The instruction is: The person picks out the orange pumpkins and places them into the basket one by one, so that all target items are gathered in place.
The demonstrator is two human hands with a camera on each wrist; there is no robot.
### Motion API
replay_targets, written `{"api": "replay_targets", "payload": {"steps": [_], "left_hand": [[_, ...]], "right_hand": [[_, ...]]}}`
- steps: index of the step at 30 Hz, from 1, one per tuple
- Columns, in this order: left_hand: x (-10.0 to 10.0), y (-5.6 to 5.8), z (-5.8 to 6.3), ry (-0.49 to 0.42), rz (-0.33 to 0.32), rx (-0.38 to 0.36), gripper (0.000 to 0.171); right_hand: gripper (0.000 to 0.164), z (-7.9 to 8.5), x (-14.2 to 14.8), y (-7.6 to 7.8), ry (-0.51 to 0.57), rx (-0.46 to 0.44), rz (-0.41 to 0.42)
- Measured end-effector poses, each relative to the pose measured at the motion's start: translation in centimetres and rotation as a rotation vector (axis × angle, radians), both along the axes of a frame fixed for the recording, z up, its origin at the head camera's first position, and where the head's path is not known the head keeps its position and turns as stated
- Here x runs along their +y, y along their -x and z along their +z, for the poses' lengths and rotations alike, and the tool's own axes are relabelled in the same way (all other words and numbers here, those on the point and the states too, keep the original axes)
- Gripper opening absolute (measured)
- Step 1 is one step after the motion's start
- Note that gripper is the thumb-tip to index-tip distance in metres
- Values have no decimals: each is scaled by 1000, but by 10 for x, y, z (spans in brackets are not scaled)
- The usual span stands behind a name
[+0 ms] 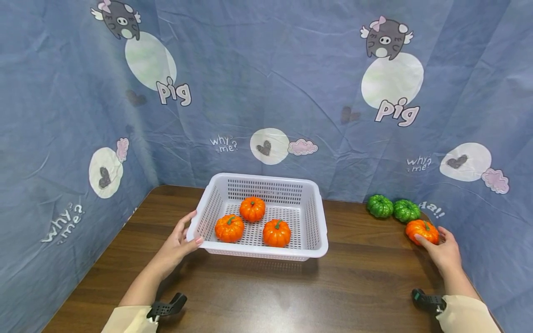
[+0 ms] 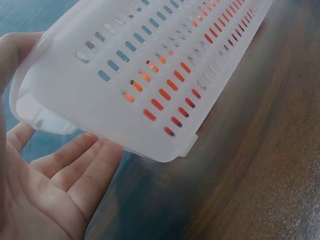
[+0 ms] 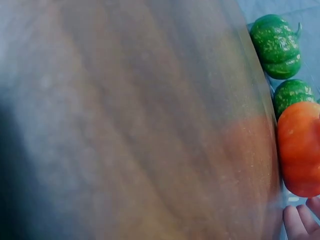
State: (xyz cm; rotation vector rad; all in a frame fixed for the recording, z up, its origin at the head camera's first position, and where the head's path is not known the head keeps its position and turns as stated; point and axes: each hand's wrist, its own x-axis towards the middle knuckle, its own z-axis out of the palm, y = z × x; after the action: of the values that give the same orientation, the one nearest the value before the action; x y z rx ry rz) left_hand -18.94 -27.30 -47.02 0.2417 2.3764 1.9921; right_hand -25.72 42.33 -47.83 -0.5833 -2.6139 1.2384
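Observation:
My left hand (image 1: 176,247) grips the left rim of a white plastic basket (image 1: 260,250), thumb over the rim; the left wrist view shows fingers (image 2: 97,170) under its edge. Inside the basket lie three small orange pumpkins: one at the back (image 1: 252,209), one front left (image 1: 229,228) and one front right (image 1: 276,233). At the table's right side, my right hand (image 1: 447,254) holds another orange pumpkin (image 1: 422,231) between thumb and fingers. Just beyond it are two green pumpkins, one on the left (image 1: 380,206) and one on the right (image 1: 406,211).
The brown wooden table (image 1: 266,296) extends in front of the basket and between it and the green pumpkins. A blue printed cloth (image 1: 270,92) hangs behind the table and along both sides. Black wrist mounts sit on the left wrist (image 1: 166,306) and right wrist (image 1: 429,300).

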Motion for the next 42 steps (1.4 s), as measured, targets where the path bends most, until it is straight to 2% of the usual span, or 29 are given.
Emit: {"api": "replay_targets", "payload": {"steps": [9,19,33,42], "left_hand": [[1,1,-1,23,12,-14,82],[1,0,-1,21,26,-24,82],[1,2,-2,11,12,-10,81],[0,1,-1,22,11,-13,81]], "right_hand": [[91,-5,3,3,6,-16,18],[90,-4,1,1,32,10,26],[90,3,-1,-9,19,-22,32],[90,10,-5,-19,10,-38,71]]}}
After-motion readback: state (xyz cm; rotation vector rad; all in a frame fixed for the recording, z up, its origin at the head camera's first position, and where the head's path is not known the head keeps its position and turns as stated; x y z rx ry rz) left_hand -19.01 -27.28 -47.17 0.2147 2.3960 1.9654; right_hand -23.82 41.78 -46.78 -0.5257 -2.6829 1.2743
